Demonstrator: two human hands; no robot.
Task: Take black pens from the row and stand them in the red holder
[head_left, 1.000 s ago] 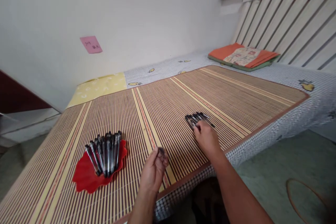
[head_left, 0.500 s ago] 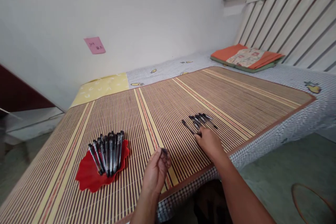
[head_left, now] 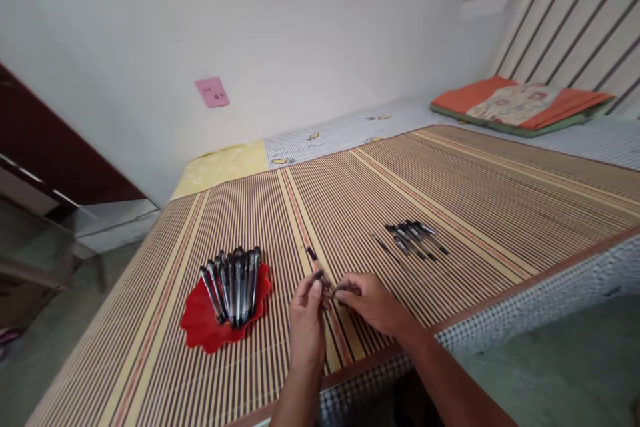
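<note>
Both hands meet low over the striped mat (head_left: 450, 180) on the bed: the left hand (head_left: 307, 313) pinches a pen cap (head_left: 317, 275), the right hand (head_left: 370, 300) pinches a pen (head_left: 320, 265). With such fingertip grips, a crooked push could flick the cap off the near edge, or roll the pen toward the loose pens (head_left: 413, 239), well apart from the red tray (head_left: 205, 327).

A striped bamboo mat (head_left: 450, 180) is lying on a checked bedsheet (head_left: 340, 132). A red scalloped plastic dish (head_left: 207, 328) is sitting on the mat at 8 o'clock, with a bunch of capped dark pens (head_left: 234, 282) lying in it. A loose row of dark pens (head_left: 413, 238) is lying on the mat at 3 o'clock, well apart from the dish. Between them, at 6 o'clock, the left hand (head_left: 307, 320) and right hand (head_left: 373, 300) are meeting over a single dark pen (head_left: 316, 260). A folded orange cloth pad (head_left: 520, 103) is lying behind, at 1 o'clock. A pink paper note (head_left: 212, 91) is sticking on the wall at 11 o'clock.
</note>
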